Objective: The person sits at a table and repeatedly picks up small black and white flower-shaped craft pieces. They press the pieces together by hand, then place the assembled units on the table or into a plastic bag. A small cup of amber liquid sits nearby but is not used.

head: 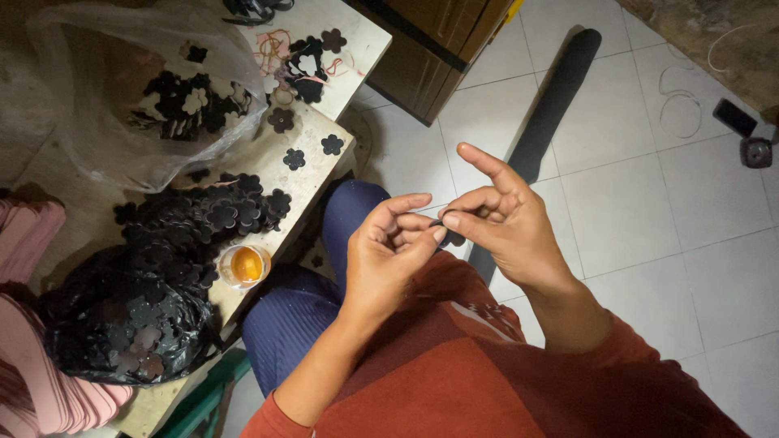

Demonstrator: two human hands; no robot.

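Observation:
My left hand (389, 255) and my right hand (503, 219) meet above my lap, fingertips pinched together on a small dark flower-shaped cutout (451, 238) that is mostly hidden by the fingers. My right index finger points up. To the left, a low wooden bench (312, 174) carries a heap of the same black flower cutouts (219, 219). A small cup of orange liquid (245, 265) stands at the bench's near edge.
A clear plastic bag (138, 89) and a black bag (122, 320) both hold more cutouts. A person's pink sleeve (32, 381) is at far left. A long black strip (552, 101) lies on the white tiled floor, with a wooden cabinet (430, 49) behind.

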